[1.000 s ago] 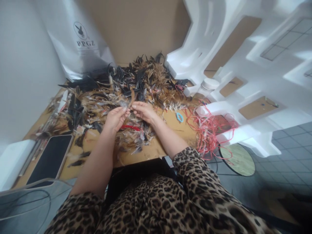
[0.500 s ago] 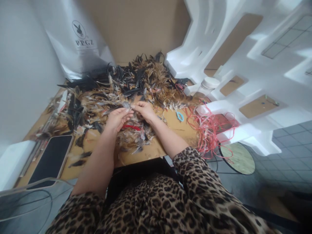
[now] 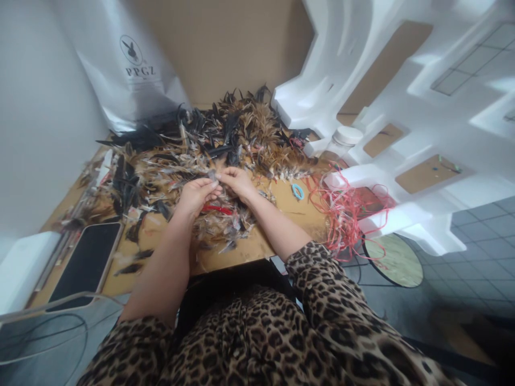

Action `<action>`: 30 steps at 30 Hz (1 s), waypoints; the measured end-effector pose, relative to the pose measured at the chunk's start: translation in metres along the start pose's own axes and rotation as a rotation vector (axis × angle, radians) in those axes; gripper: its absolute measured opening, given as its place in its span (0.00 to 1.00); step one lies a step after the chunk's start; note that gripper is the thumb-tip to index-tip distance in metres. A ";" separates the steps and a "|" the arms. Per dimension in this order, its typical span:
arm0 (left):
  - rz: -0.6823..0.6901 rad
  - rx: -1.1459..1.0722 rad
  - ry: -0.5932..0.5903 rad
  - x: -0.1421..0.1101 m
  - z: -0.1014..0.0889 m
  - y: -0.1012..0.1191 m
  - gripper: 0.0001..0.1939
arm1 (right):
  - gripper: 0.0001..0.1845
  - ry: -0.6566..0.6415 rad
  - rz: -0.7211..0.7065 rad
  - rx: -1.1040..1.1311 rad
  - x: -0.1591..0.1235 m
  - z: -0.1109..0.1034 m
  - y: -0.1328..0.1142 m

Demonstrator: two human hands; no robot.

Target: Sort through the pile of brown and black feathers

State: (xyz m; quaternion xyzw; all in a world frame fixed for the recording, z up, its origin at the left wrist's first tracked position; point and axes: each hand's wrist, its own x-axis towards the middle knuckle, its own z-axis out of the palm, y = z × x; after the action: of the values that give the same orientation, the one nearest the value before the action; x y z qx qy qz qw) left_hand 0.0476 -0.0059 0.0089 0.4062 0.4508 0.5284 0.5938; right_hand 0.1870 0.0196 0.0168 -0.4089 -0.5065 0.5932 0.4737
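Observation:
My left hand [image 3: 198, 195] and my right hand [image 3: 237, 183] meet over the table in front of the feather pile. Between their fingertips a small greyish feather [image 3: 212, 174] shows, pinched by both. Fingers partly cover it, so its lower end is hidden. Behind the hands spreads a heap of brown and black feathers [image 3: 257, 120]. Just below them a bundle of red strips [image 3: 218, 209] lies on loose brown-grey feathers [image 3: 221, 230].
A black-screened phone [image 3: 86, 262] lies at the left edge. Right of the hands are a light-blue ring [image 3: 298, 192], tangled pink-red strings [image 3: 346, 214] and a white-lidded jar [image 3: 346, 136]. White foam packing [image 3: 426, 214] stands at right, a white bag [image 3: 140, 91] at back left.
The fingertips have drawn slightly closer together, and less of the greyish feather shows between them. Both hands stay in nearly the same spot.

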 end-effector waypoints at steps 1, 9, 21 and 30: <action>0.004 0.007 -0.001 0.000 0.000 0.000 0.11 | 0.20 -0.016 0.012 -0.006 0.000 0.000 0.000; 0.017 0.078 -0.020 -0.001 0.002 -0.002 0.11 | 0.18 -0.031 -0.016 -0.016 0.001 -0.002 0.002; 0.094 0.014 0.108 0.005 -0.002 0.000 0.10 | 0.17 0.019 -0.062 -0.095 0.010 -0.015 0.001; 0.106 -0.065 0.141 0.007 -0.005 0.001 0.09 | 0.16 -0.029 -0.113 -0.907 0.010 -0.027 0.007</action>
State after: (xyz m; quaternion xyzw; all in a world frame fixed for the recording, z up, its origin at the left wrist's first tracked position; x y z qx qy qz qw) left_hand 0.0429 0.0010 0.0076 0.3717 0.4520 0.6008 0.5445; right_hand 0.2102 0.0352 0.0052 -0.5383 -0.7431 0.2906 0.2713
